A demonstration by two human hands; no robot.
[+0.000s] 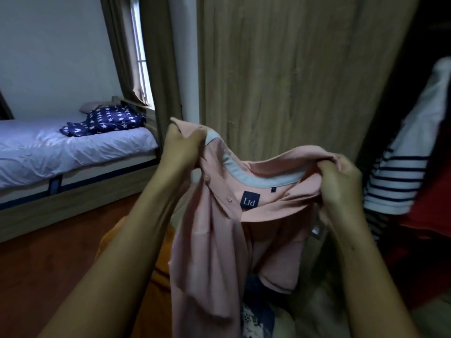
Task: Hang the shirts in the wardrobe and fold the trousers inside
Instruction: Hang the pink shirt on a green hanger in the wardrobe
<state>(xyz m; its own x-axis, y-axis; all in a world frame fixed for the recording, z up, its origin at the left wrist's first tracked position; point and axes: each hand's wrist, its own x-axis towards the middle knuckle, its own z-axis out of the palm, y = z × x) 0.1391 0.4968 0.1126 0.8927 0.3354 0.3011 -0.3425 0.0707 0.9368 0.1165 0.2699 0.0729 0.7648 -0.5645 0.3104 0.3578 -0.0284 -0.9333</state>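
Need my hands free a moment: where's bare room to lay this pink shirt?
Free: the white sheet this side of the star-print blanket; the wooden floor between bed frame and orange garment. Crowded: under the pink shirt, and at right by the striped shirt and red garment.

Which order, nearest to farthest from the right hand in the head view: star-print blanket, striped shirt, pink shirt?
1. pink shirt: centre, in the grip of the right hand.
2. striped shirt: hanging just to its right.
3. star-print blanket: on the bed, far left.
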